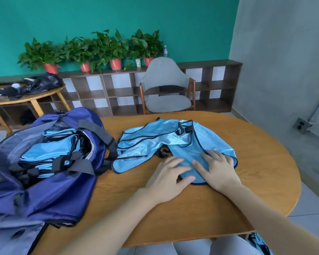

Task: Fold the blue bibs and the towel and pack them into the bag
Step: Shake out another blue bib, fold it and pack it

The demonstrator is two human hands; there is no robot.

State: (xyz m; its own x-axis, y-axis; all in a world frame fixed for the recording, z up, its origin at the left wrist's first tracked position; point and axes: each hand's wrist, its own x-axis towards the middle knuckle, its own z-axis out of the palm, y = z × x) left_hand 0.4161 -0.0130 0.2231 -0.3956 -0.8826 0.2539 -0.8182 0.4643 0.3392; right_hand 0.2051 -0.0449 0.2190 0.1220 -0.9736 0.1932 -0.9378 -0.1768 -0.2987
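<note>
The left hand point(170, 173) is lying flat, fingers straight, pressing on the near end of a blue bib point(184, 153); the right hand point(216, 170) is lying beside it, fingers spread flat on the same cloth, gripping nothing. More bibs point(136, 142) are sprawling unfolded just behind on the round wooden table point(265, 172). To the left the navy bag point(50, 184) is gaping open, folded bibs point(50, 150) stacked inside. A grey chair point(166, 89) is standing beyond the table
</note>
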